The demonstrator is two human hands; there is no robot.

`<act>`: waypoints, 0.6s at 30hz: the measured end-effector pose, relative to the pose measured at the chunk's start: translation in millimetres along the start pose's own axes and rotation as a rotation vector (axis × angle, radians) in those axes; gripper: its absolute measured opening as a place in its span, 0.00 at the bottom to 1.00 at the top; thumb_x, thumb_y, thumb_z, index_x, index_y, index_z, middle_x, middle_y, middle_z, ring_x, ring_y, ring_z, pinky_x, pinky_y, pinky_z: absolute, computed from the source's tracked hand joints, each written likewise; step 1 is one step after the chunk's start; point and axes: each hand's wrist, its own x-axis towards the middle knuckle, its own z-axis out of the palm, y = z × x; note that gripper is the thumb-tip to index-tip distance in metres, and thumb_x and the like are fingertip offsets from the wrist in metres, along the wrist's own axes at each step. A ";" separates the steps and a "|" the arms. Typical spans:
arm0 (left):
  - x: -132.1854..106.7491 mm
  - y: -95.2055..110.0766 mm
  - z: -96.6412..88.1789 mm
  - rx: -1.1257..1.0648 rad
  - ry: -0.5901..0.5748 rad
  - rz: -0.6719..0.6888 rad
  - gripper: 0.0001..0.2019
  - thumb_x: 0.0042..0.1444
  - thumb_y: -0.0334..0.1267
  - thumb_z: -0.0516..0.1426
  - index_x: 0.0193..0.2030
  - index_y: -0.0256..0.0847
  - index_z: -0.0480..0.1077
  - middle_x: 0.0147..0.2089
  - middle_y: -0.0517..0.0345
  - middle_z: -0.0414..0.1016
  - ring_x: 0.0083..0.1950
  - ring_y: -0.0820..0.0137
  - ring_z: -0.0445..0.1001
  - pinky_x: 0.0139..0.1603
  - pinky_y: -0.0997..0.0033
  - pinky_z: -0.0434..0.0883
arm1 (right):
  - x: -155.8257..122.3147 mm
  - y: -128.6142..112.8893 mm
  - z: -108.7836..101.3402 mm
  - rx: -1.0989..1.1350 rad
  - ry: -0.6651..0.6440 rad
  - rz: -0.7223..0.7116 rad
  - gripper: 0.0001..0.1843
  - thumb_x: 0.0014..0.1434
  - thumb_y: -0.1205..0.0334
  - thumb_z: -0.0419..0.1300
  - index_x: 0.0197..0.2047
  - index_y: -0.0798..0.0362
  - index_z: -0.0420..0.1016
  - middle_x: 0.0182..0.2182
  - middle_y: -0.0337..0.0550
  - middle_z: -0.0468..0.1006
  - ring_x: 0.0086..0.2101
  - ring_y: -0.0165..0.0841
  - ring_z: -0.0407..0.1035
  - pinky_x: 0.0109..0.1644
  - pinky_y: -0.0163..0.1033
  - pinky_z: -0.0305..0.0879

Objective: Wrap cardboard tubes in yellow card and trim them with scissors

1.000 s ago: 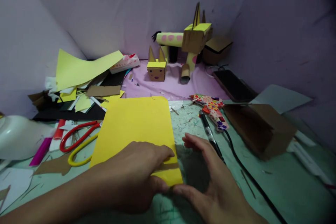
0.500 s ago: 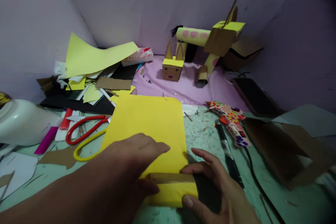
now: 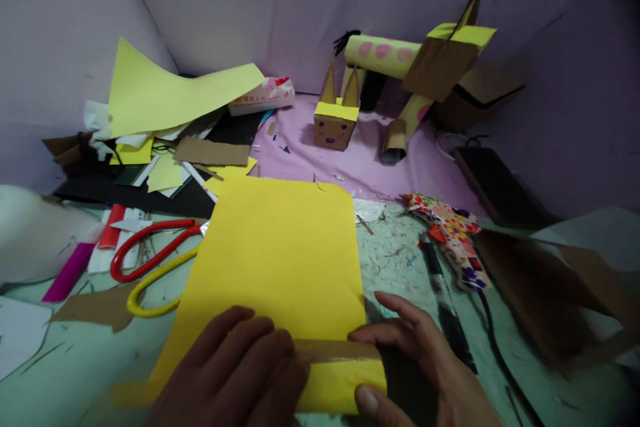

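A yellow paper sheet (image 3: 280, 260) lies on the green mat in front of me, its near end wrapped round a brown cardboard strip (image 3: 340, 350). My left hand (image 3: 235, 373) presses down on the near left part of the sheet with curled fingers. My right hand (image 3: 420, 360) pinches the sheet's near right corner, thumb on the folded yellow edge and forefinger at the end of the cardboard strip.
Red and yellow scissors (image 3: 150, 257) lie left of the sheet. A patterned glue gun (image 3: 453, 237) and a black pen (image 3: 445, 300) lie to the right, beside folded brown cardboard (image 3: 545, 287). Paper scraps (image 3: 165, 113) pile at the back left; cardboard animal figures (image 3: 335, 123) stand behind.
My left hand has slid back toward me along the sheet. My right hand has closed in on the near right corner. The view has shifted, so everything sits further right and closer.
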 end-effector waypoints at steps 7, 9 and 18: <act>3.3 -16.2 12.0 -0.232 -0.110 -0.046 0.13 0.65 0.42 0.47 0.35 0.44 0.69 0.34 0.59 0.76 0.36 0.68 0.72 0.40 0.67 0.69 | 3.8 -3.4 3.0 0.042 0.039 0.030 0.38 0.54 0.58 0.64 0.63 0.44 0.49 0.49 0.50 0.76 0.48 0.46 0.74 0.49 0.50 0.74; 4.7 -17.7 11.7 -0.252 -0.136 -0.054 0.10 0.64 0.40 0.49 0.36 0.44 0.69 0.35 0.60 0.77 0.37 0.67 0.73 0.41 0.67 0.69 | 6.9 -6.8 3.3 0.068 0.037 0.007 0.37 0.55 0.59 0.63 0.62 0.42 0.48 0.49 0.48 0.76 0.48 0.43 0.74 0.49 0.46 0.74; 12.6 -21.7 -2.9 -0.015 -0.112 -0.052 0.15 0.59 0.39 0.50 0.52 0.46 0.66 0.43 0.58 0.78 0.44 0.63 0.75 0.51 0.65 0.71 | 9.4 -9.8 9.0 0.008 0.137 0.059 0.38 0.55 0.60 0.62 0.63 0.41 0.47 0.48 0.44 0.74 0.41 0.38 0.74 0.44 0.40 0.74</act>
